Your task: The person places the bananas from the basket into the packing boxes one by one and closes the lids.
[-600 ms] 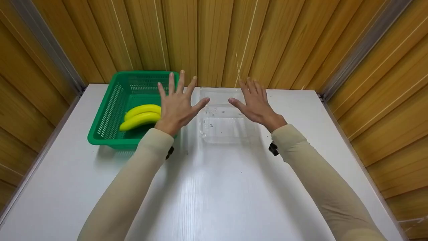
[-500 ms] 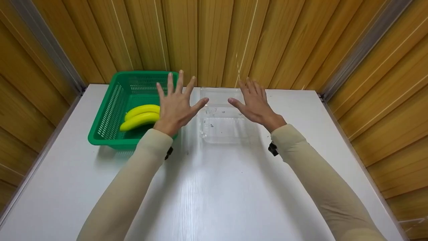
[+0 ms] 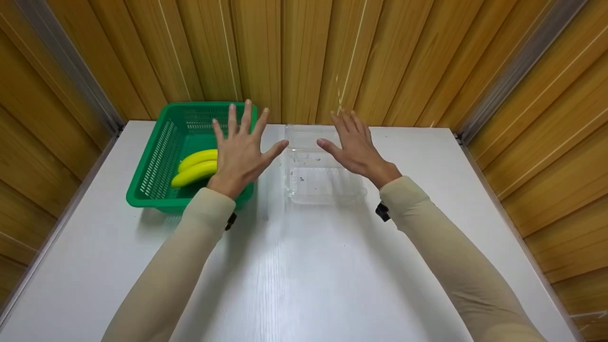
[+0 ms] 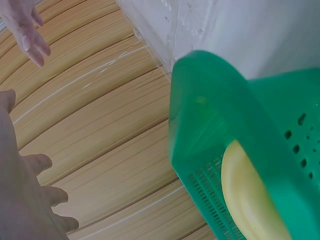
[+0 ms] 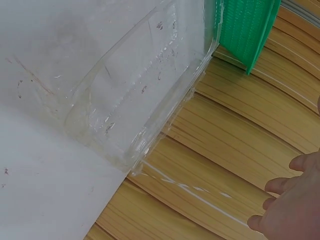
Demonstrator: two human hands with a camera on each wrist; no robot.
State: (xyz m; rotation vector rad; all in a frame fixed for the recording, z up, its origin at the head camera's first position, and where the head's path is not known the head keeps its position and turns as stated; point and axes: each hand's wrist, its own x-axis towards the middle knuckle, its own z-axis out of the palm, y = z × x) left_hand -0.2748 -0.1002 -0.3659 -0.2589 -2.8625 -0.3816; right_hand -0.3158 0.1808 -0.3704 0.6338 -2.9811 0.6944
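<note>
Fingers spread wide, my left hand (image 3: 240, 156) hovers over the right side of a green plastic basket (image 3: 142, 190), holding nothing. Inside the basket lie two yellow bananas (image 3: 195, 173), their right ends hidden behind that hand in the head view. My right hand (image 3: 356, 149) is held above the right part of a clear plastic box (image 3: 323, 185), thumb pointing left and fingers extended, also holding nothing. The left wrist view shows one banana (image 4: 250, 195) past the basket's rim (image 4: 210, 95). In the right wrist view the clear box (image 5: 145, 85) stands beside the basket (image 5: 245, 35).
A white table (image 3: 304, 275) carries the basket and box near its back edge. Wood-patterned panels (image 3: 304, 57) rise behind it and on both sides, with grey metal strips (image 3: 522, 71) at the corners. Small dark specks show in the clear box.
My left hand has drifted left, further over the basket and covering more of the bananas. The right hand has shifted slightly left too. Basket and clear box stay in place.
</note>
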